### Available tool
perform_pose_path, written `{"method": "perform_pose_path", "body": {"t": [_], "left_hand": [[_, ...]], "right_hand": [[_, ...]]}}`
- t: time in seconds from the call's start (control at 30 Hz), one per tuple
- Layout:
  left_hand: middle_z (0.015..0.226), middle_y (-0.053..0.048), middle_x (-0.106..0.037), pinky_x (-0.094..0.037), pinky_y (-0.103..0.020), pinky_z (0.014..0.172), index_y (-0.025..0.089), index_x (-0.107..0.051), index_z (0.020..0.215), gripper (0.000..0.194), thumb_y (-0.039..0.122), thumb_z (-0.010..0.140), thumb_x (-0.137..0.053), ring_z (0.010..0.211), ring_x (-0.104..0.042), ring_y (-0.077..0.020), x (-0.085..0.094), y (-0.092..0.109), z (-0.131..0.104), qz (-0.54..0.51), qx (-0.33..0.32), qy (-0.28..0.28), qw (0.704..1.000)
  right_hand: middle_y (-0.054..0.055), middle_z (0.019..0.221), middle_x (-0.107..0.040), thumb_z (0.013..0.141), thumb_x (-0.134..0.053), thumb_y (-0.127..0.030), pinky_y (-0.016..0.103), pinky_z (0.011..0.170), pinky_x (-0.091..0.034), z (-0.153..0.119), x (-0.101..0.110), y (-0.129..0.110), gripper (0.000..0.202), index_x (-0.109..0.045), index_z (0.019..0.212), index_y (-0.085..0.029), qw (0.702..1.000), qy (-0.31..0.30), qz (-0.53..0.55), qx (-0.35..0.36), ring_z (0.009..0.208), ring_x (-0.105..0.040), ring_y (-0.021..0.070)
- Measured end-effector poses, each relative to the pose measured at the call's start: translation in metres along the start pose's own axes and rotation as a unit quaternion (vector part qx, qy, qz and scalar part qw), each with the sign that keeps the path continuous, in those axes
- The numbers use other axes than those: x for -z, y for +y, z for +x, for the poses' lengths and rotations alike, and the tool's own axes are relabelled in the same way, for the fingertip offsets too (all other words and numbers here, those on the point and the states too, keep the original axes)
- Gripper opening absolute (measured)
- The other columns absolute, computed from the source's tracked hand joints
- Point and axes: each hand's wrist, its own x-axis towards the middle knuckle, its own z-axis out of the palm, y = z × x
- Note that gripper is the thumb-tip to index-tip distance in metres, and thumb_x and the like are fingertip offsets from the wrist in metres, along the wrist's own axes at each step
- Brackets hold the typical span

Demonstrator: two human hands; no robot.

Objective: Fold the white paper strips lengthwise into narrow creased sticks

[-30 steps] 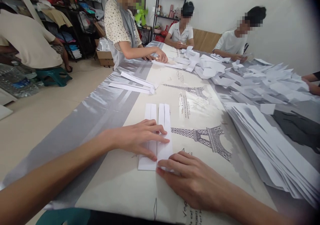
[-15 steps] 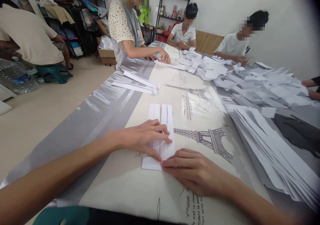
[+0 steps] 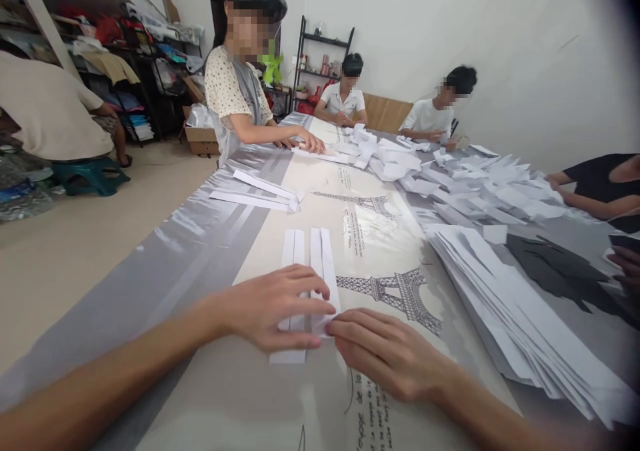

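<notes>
Two folded white paper strips lie side by side on the printed tablecloth, a narrow gap between them. My left hand (image 3: 280, 307) rests palm down with fingers spread across the left strip (image 3: 294, 245), its fingertips reaching over the right strip (image 3: 321, 251). At the near end of the right strip, my right hand (image 3: 383, 351) pinches the paper's edge between thumb and fingers. Farther off on the left, two more long strips (image 3: 255, 201) meet at one end.
A stack of long white sheets (image 3: 520, 317) lies at the right beside a dark cloth (image 3: 565, 271). Behind it spreads a heap of folded papers (image 3: 490, 184). Several people are around the table (image 3: 150, 271); one person's hand (image 3: 311, 141) touches paper at the far left side.
The two strips have moved apart, with the right one drawn away from the left one. The camera view has shifted, and more of the person at the right edge shows.
</notes>
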Motion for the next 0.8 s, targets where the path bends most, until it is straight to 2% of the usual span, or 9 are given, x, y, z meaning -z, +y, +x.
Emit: {"method": "perform_pose_path", "body": {"t": [0.03,0.1,0.2,0.27,0.37,0.5,0.6,0.7,0.8], "left_hand": [[0.111,-0.012,-0.069,-0.050,-0.040,0.096,0.016,-0.065,0.116,0.034,0.045,0.100,-0.056,0.099,-0.061,-0.0238,-0.001,0.005,0.002,0.034,-0.022,0.017,0.999],[0.096,-0.010,-0.071,-0.052,-0.040,0.093,0.013,-0.067,0.108,0.021,0.024,0.103,-0.049,0.090,-0.063,-0.0232,-0.003,0.014,0.006,0.147,-0.047,0.064,0.986],[0.094,-0.012,-0.072,-0.054,-0.041,0.093,0.008,-0.069,0.108,0.026,0.008,0.099,-0.044,0.090,-0.065,-0.0239,-0.005,0.023,0.008,0.248,-0.074,0.116,0.959],[0.094,-0.013,-0.073,-0.055,-0.040,0.092,0.006,-0.070,0.106,0.027,0.008,0.099,-0.044,0.091,-0.066,-0.0240,-0.003,0.025,0.008,0.263,-0.087,0.127,0.952],[0.091,-0.013,-0.073,-0.057,-0.038,0.086,0.007,-0.071,0.102,0.026,0.008,0.099,-0.045,0.088,-0.067,-0.0229,0.001,0.025,0.008,0.276,-0.106,0.105,0.950],[0.092,-0.013,-0.073,-0.057,-0.036,0.077,0.009,-0.071,0.101,0.026,0.010,0.100,-0.045,0.086,-0.067,-0.0217,0.003,0.022,0.008,0.284,-0.123,0.069,0.948],[0.093,-0.014,-0.073,-0.057,-0.035,0.072,0.004,-0.069,0.105,0.024,0.009,0.099,-0.046,0.086,-0.068,-0.0226,0.005,0.019,0.007,0.273,-0.125,0.084,0.950],[0.092,-0.013,-0.073,-0.057,-0.035,0.071,0.004,-0.068,0.106,0.025,0.008,0.099,-0.044,0.087,-0.068,-0.0222,0.011,0.014,0.004,0.267,-0.117,0.102,0.951],[0.089,-0.012,-0.073,-0.057,-0.035,0.072,0.005,-0.068,0.105,0.027,0.007,0.099,-0.042,0.084,-0.068,-0.0216,0.017,0.007,-0.002,0.280,-0.094,0.111,0.949]], "right_hand": [[0.013,0.100,-0.074,0.094,-0.053,0.002,0.035,0.078,-0.061,0.001,0.002,0.002,0.017,-0.067,0.098,-0.006,1.000,0.020,-0.018,-0.001,0.096,-0.068,0.0214],[0.012,0.098,-0.073,0.092,-0.055,0.003,0.035,0.076,-0.061,0.002,0.005,0.004,0.017,-0.068,0.095,-0.008,0.998,0.052,-0.045,-0.005,0.093,-0.067,0.0212],[0.012,0.099,-0.072,0.089,-0.057,0.004,0.035,0.071,-0.060,0.001,0.004,0.003,0.017,-0.067,0.094,-0.010,0.994,0.081,-0.070,-0.008,0.092,-0.065,0.0214],[0.013,0.101,-0.071,0.088,-0.059,0.004,0.035,0.069,-0.058,0.001,0.001,0.001,0.017,-0.067,0.095,-0.009,0.992,0.090,-0.090,-0.017,0.091,-0.064,0.0218],[0.011,0.090,-0.068,0.091,-0.057,0.003,0.032,0.064,-0.053,0.001,-0.003,0.000,0.015,-0.066,0.093,-0.009,0.989,0.099,-0.096,-0.048,0.080,-0.060,0.0186],[0.001,0.067,-0.055,0.091,-0.056,0.005,0.031,0.051,-0.036,0.001,-0.005,0.002,0.020,-0.064,0.084,-0.012,0.992,0.083,-0.083,-0.041,0.060,-0.045,0.0128],[-0.002,0.063,-0.048,0.088,-0.060,0.005,0.033,0.050,-0.028,-0.002,-0.001,0.004,0.023,-0.060,0.076,-0.014,0.990,0.101,-0.096,-0.031,0.056,-0.036,0.0116],[-0.002,0.064,-0.050,0.088,-0.062,0.004,0.033,0.048,-0.029,-0.006,0.011,0.008,0.020,-0.061,0.078,-0.014,0.987,0.114,-0.108,-0.042,0.056,-0.036,0.0116],[0.000,0.069,-0.055,0.085,-0.063,0.006,0.031,0.050,-0.038,-0.008,0.025,0.011,0.020,-0.065,0.085,-0.014,0.978,0.153,-0.132,-0.051,0.059,-0.045,0.0121]]}}
